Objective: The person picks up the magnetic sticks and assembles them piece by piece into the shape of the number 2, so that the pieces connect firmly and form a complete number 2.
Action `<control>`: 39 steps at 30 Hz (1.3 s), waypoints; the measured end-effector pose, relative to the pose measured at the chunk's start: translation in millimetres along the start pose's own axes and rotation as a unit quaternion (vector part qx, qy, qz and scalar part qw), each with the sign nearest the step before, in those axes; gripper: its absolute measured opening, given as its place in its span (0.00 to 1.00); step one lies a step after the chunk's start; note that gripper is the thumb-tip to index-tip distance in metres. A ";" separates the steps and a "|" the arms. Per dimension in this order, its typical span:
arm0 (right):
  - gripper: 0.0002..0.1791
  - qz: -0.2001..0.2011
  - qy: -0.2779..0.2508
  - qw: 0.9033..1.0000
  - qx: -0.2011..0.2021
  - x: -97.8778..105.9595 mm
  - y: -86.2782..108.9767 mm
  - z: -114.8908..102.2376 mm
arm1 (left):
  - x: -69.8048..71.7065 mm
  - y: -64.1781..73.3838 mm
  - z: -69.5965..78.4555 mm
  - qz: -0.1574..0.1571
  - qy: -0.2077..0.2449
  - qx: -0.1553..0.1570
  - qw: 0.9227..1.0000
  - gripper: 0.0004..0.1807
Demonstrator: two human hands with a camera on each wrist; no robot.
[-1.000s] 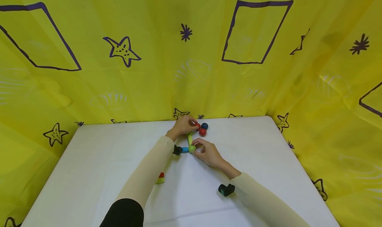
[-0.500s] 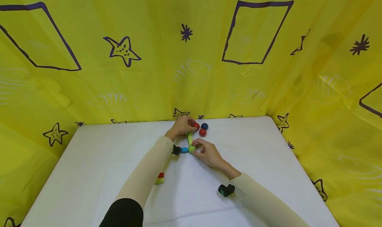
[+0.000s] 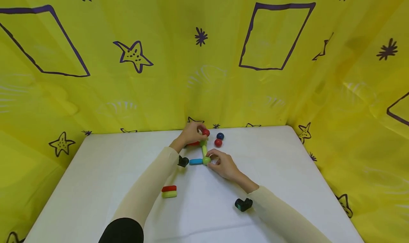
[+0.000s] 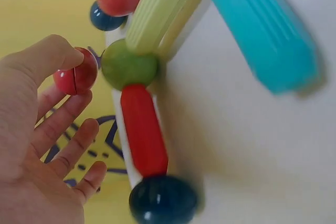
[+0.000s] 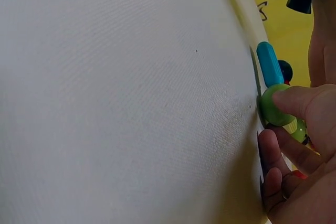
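Note:
My left hand (image 3: pixel 191 133) pinches a red ball (image 4: pixel 86 71) between thumb and fingers. That ball is close beside a green ball (image 4: pixel 128 65) which joins a lime rod (image 4: pixel 160 17) and a red rod (image 4: pixel 144 129). A dark blue ball (image 4: pixel 163 200) caps the red rod's other end. Toward me, the lime rod meets a second green ball (image 3: pixel 206 160), and my right hand (image 3: pixel 225 165) pinches this one with thumb and fingers. From it a blue rod (image 3: pixel 196 161) points left, its far end without a ball.
A loose red ball (image 3: pixel 218 142) and a dark blue ball (image 3: pixel 220 136) lie right of the joined pieces. Nearer me, a red rod (image 3: pixel 169 188) and a lime rod (image 3: pixel 169 194) lie side by side. A yellow patterned curtain (image 3: pixel 172 90) hangs behind the white table (image 3: pixel 105 179).
My left hand has carried the red ball left, away from the loose balls and to the far green ball. The right hand keeps its hold on the near green ball.

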State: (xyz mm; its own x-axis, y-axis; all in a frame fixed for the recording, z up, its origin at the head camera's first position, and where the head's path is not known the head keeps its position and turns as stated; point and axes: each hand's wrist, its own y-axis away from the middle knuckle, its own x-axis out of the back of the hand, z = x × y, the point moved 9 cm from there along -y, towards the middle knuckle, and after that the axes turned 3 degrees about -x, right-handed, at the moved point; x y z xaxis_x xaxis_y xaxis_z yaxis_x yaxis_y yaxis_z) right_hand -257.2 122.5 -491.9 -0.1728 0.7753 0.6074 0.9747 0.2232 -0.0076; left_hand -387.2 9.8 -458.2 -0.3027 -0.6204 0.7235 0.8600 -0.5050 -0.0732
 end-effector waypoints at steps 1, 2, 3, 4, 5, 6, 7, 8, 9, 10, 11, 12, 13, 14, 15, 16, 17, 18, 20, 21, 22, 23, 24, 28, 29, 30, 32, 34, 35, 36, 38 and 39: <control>0.15 -0.001 0.001 1.000 -0.001 -0.1 0.2 -0.2 | 3.3 2.5 0.5 0.003 -0.003 -0.003 1.000 0.17; 0.15 -0.002 0.001 1.000 -0.002 -0.2 0.3 -0.2 | 6.7 5.7 1.0 0.005 -0.005 -0.005 1.000 0.17; 0.15 -0.002 0.001 1.000 -0.002 -0.3 0.4 -0.3 | 9.8 9.5 1.6 0.006 -0.007 -0.007 1.000 0.17; 0.15 -0.002 0.002 1.000 -0.001 -0.3 0.4 -0.3 | 13.1 13.6 3.0 0.008 -0.008 -0.011 1.000 0.17; 0.15 -0.002 0.001 1.000 0.000 -0.3 0.3 0.0 | 16.2 17.5 3.7 0.010 -0.009 -0.015 1.000 0.17; 0.15 -0.001 0.002 1.000 0.001 -0.4 0.1 0.3 | 19.2 21.6 4.4 0.011 -0.011 -0.020 1.000 0.18; 0.15 -0.001 0.002 1.000 0.002 -0.5 -0.2 0.4 | 22.3 25.8 5.1 0.013 -0.012 -0.026 0.999 0.17; 0.15 -0.001 0.002 1.000 0.005 -0.7 -0.8 0.5 | 25.3 30.4 4.8 0.015 -0.014 -0.031 0.999 0.17; 0.15 -0.001 0.002 1.000 0.007 -0.9 -1.3 0.4 | 28.4 35.2 4.6 0.018 -0.015 -0.036 0.999 0.17; 0.16 -0.001 0.003 1.000 0.007 -1.3 -1.3 0.6 | 30.7 39.9 3.9 0.020 -0.017 -0.040 0.999 0.16; 0.16 -0.002 0.001 1.000 0.008 -1.6 -1.4 0.5 | 32.9 44.8 2.5 0.023 -0.020 -0.044 0.999 0.16; 0.16 -0.002 0.002 1.000 0.009 -1.8 -1.5 0.4 | 34.9 49.6 1.4 0.024 -0.025 -0.048 0.998 0.16; 0.16 -0.002 0.001 1.000 0.009 -1.9 -1.5 0.2 | 36.9 54.6 0.4 0.026 -0.029 -0.051 0.998 0.15; 0.16 -0.003 0.001 1.000 0.009 -2.1 -1.5 -0.2 | 38.8 59.7 -0.8 0.029 -0.032 -0.054 0.998 0.15; 0.16 -0.003 0.000 1.000 0.008 -2.0 -1.5 -0.5 | 40.6 64.4 -1.6 0.031 -0.035 -0.058 0.997 0.15; 0.15 -0.003 0.000 1.000 0.008 -1.8 -1.5 -0.6 | 41.8 69.1 -3.4 0.033 -0.039 -0.059 0.997 0.15; 0.15 -0.002 -0.001 1.000 0.007 -1.4 -1.4 -0.6 | 43.1 73.8 -4.9 0.036 -0.039 -0.061 0.997 0.15; 0.15 -0.001 -0.001 1.000 0.005 -1.0 -1.3 -0.4 | 43.9 78.1 -6.7 0.037 -0.039 -0.061 0.997 0.14; 0.15 0.000 -0.001 1.000 0.003 -0.4 -1.2 -0.1 | 44.5 86.1 -11.5 0.040 -0.036 -0.056 0.997 0.14; 0.15 0.000 -0.001 1.000 0.002 -0.1 -1.2 0.1 | 44.1 90.0 -14.3 0.039 -0.034 -0.051 0.997 0.14; 0.15 0.000 -0.002 1.000 0.002 0.1 -1.3 0.3 | 43.3 93.7 -17.5 0.038 -0.033 -0.044 0.998 0.14; 0.16 -0.001 -0.002 1.000 0.001 0.0 -1.4 0.2 | 42.6 97.4 -19.7 0.036 -0.032 -0.041 0.998 0.14; 0.16 -0.002 -0.002 1.000 0.000 -0.2 -1.8 0.3 | 41.7 100.8 -22.3 0.033 -0.032 -0.036 0.998 0.13; 0.16 -0.003 -0.001 1.000 -0.002 -0.8 -2.4 1.9 | 37.9 112.4 -28.1 0.016 -0.029 -0.026 0.999 0.13; 0.16 -0.004 0.001 1.000 -0.003 -1.1 -2.8 2.3 | 37.3 114.8 -29.0 0.012 -0.030 -0.027 0.999 0.13; 0.16 -0.004 0.002 1.000 -0.003 -1.2 -3.0 2.6 | 36.5 117.0 -30.0 0.008 -0.031 -0.027 0.999 0.13; 0.16 -0.005 0.006 1.000 -0.001 -1.2 -3.4 2.9 | 34.6 120.6 -31.6 -0.001 -0.031 -0.029 0.999 0.14; 0.16 -0.007 0.007 1.000 0.002 -0.8 -3.4 2.4 | 31.9 123.4 -32.9 -0.011 -0.034 -0.033 0.999 0.14; 0.16 -0.008 0.008 1.000 0.003 -0.8 -3.6 2.6 | 30.6 124.8 -33.2 -0.017 -0.033 -0.034 0.999 0.14; 0.16 -0.008 0.008 1.000 0.004 -0.6 -3.6 2.4 | 29.2 126.1 -33.5 -0.021 -0.032 -0.033 0.999 0.14; 0.16 -0.008 0.007 1.000 0.005 -0.1 -3.8 2.0 | 26.7 128.0 -33.9 -0.030 -0.031 -0.034 0.999 0.13; 0.16 -0.007 0.006 1.000 0.007 0.2 -3.9 1.7 | 25.5 128.9 -34.1 -0.033 -0.030 -0.032 0.998 0.13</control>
State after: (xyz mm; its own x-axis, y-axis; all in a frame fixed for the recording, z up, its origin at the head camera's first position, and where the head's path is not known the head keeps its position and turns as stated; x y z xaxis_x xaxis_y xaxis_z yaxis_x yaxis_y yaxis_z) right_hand -261.2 122.8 -493.1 -0.1852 0.7649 0.6170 0.9701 0.2423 -0.0092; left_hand -298.0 -91.6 -472.6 -0.3321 -0.5482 0.7676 0.8104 -0.5822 -0.0652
